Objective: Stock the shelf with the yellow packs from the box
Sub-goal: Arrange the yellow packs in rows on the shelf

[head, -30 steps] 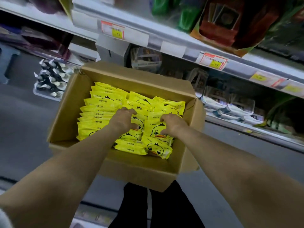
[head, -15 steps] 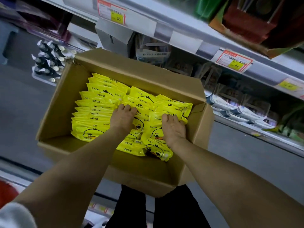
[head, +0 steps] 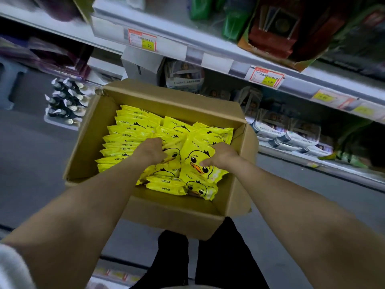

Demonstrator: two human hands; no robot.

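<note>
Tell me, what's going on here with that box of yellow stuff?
Someone stands at a store shelf with both hands inside an open cardboard box full of yellow packs. The right hand grips a duck-face pack, thumb on its front. The left hand digs into the packs beside it, fingers hidden. No pack is lifted clear of the box yet.

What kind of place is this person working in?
Most likely a shop aisle: price tags clipped along the shelf, packaged goods below it, and an open cardboard box of yellow packs for stocking.
</note>
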